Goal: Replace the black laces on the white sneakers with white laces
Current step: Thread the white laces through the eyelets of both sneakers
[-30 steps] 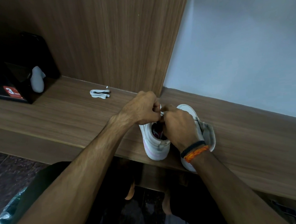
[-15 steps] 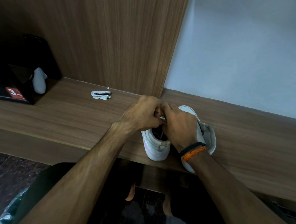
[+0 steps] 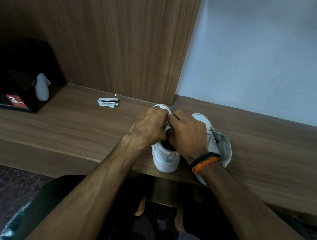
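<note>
A white lace (image 3: 167,127) is pinched between the curled fingers of the left hand (image 3: 149,126) and the right hand (image 3: 188,135), which are pressed together over the top of the left sneaker (image 3: 164,155). Only a short piece of the lace is seen in the gap between the two hands; the eyelets beneath are hidden by the knuckles, so it cannot be told which holes are being threaded. The fingers of both hands are tightly bent, with no open span left between them.

The left sneaker is taken as the landmark. It is stood upright on the wooden shelf (image 3: 64,126), its heel at the shelf's near edge and its toe (image 3: 161,107) pointed toward the wooden back panel (image 3: 115,49). Just to its right, the second sneaker (image 3: 221,146) is laid partly on its side, touching or nearly touching it, and is largely covered by the right wrist, on which a black and orange thread band (image 3: 205,161) is worn. Behind the landmark and to its left, well apart, a folded bundle of white lace (image 3: 108,102) is laid flat on the shelf. Much farther left, a black box (image 3: 14,92) with a red label is set against the panel, and a pale object (image 3: 42,88) is leaned beside it.
</note>
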